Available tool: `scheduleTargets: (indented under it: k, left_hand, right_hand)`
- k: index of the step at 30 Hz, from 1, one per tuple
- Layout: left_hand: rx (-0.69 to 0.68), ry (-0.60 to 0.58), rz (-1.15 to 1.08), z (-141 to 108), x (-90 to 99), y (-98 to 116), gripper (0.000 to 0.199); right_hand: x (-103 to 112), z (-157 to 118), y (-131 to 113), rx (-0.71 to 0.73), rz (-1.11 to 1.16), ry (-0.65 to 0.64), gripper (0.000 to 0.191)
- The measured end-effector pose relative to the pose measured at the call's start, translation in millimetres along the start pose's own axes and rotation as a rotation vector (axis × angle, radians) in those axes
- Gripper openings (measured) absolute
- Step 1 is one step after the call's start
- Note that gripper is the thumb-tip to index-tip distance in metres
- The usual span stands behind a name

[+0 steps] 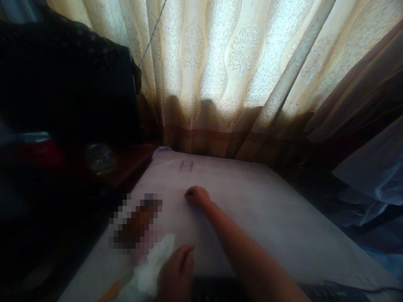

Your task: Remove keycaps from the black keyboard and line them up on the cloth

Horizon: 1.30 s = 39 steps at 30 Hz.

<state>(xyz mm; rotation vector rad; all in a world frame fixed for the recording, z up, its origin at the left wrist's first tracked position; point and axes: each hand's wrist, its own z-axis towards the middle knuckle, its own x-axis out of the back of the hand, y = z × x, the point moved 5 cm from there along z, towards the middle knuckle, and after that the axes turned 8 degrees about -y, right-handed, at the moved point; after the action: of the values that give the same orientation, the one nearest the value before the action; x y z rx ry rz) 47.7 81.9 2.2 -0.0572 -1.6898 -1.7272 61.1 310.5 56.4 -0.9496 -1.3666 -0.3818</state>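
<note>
My right hand (197,197) reaches forward over a pale lilac sheet (252,201), its fingers curled in. Whether anything small is pinched there is hidden. Lower down, my left hand (176,272) is closed beside a crumpled white cloth-like piece (151,272) and touches or overlaps its edge. I cannot tell what, if anything, its fingers grip. Left of that hand, a pixelated brown patch (137,226) hides what lies there. An orange strip (111,291) shows at the bottom edge.
A patterned curtain (220,63) hangs behind the sheet. To the left are a large dark object (69,92), a clear glass-like item (101,159) and a red container (40,149). Hanging light cloth (374,167) is at right. A dark cable (362,289) runs lower right.
</note>
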Motion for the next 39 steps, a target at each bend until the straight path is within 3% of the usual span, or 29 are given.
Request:
scheduleTargets:
  k: [10, 18, 25, 33, 39]
  left_hand:
    - [-0.005, -0.023, -0.005, 0.1, -1.1, -0.5, 0.036]
    - [-0.004, -0.066, 0.03, 1.6, 9.6, 19.4, 0.034]
    - [0.009, -0.055, 0.052, 1.8, 9.9, 17.3, 0.035]
    - [-0.015, -0.071, 0.052, 0.5, 10.1, 18.4, 0.034]
    - [-0.021, -0.028, 0.056, 0.7, 1.1, 1.7, 0.034]
  right_hand:
    - [3.3, -1.0, 0.5, -0.016, 0.004, 0.027, 0.023]
    - [29.7, -12.0, 47.3, -0.077, 0.047, 0.05, 0.025]
    - [18.4, -33.0, 69.8, -0.044, 0.105, 0.015, 0.029]
    - [5.7, -33.2, 66.3, -0.022, 0.127, 0.013, 0.021]
    - [-0.7, -14.1, 44.9, -0.021, 0.149, 0.042, 0.023]
